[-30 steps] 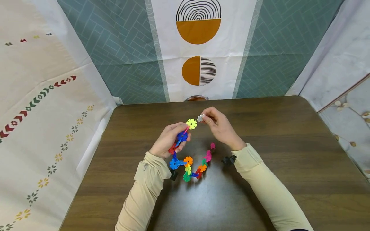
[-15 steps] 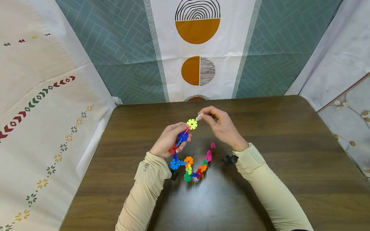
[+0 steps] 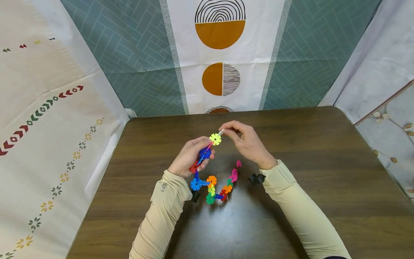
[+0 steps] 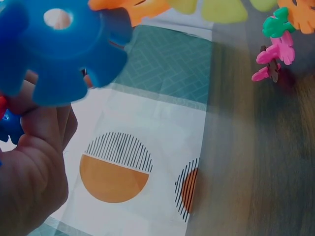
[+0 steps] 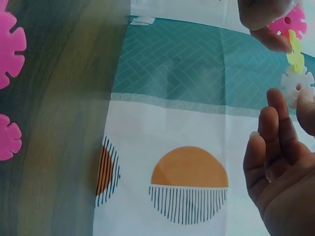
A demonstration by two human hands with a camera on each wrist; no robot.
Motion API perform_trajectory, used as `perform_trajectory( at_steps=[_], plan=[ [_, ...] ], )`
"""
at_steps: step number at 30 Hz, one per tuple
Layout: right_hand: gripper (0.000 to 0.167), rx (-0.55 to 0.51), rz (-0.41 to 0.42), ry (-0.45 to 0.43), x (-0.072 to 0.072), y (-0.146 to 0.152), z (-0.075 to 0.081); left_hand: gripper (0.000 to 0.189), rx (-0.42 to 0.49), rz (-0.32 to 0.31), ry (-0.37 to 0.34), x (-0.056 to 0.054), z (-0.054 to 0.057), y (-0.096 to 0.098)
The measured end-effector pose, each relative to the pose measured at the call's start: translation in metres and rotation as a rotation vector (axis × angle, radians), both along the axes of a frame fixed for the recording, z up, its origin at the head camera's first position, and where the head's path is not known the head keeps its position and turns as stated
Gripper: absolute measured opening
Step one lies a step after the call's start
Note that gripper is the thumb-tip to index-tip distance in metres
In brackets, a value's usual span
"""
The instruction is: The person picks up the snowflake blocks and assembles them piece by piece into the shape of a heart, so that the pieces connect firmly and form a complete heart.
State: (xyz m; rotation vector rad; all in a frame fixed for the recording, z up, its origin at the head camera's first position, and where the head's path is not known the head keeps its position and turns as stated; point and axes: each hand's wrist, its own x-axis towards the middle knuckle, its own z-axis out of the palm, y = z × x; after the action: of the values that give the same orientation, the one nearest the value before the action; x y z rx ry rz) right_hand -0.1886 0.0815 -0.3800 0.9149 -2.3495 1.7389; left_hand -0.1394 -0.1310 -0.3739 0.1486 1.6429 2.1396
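A chain of colourful notched plastic discs (image 3: 196,184) hangs from my left hand (image 3: 185,157), curving down and back up to the right. My left thumb and fingers grip its upper end, near a pink disc (image 5: 295,22) and the yellow disc (image 3: 215,139) at the tip. Between thumb and fingertip, my right hand (image 3: 248,144) pinches a white notched disc (image 5: 294,78). Its edge meets the yellow disc (image 5: 294,51) in the right wrist view; how deeply the notches engage I cannot tell. A large blue disc (image 4: 74,54) hides part of my left hand in the left wrist view.
Below both hands lies a brown wood-grain table (image 3: 307,151). Patterned cloth (image 3: 142,72) hangs behind its far edge, with pale cloths on either side. Pink discs at the chain's loose end (image 3: 238,163) sit below my right hand.
My right hand has brought the white disc leftward from a small gap to the yellow disc's edge, turning it edge-on to the head view. My left hand has barely moved.
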Motion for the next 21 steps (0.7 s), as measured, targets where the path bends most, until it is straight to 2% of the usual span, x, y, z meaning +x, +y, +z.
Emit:
perform_trajectory(
  at_steps=[7,10,13,17,21],
  plan=[
    [0.015,-0.003,-0.003,0.104,-0.001,-0.003,0.001,0.033,0.028,-0.011,0.015,-0.001,0.001,0.001],
    [0.015,-0.004,0.006,0.106,-0.001,-0.003,0.002,0.032,0.035,-0.008,0.012,-0.001,0.0,0.001],
    [0.024,0.006,0.013,0.049,0.0,0.0,0.002,0.035,0.034,-0.005,0.013,-0.001,0.0,0.001],
    [0.042,0.015,0.021,-0.074,0.0,0.006,0.001,0.037,0.038,0.007,0.031,0.0,-0.001,-0.001],
    [0.049,0.116,-0.025,-0.178,-0.002,0.016,-0.006,0.033,0.059,0.027,0.063,0.0,-0.002,-0.003]
  ],
)
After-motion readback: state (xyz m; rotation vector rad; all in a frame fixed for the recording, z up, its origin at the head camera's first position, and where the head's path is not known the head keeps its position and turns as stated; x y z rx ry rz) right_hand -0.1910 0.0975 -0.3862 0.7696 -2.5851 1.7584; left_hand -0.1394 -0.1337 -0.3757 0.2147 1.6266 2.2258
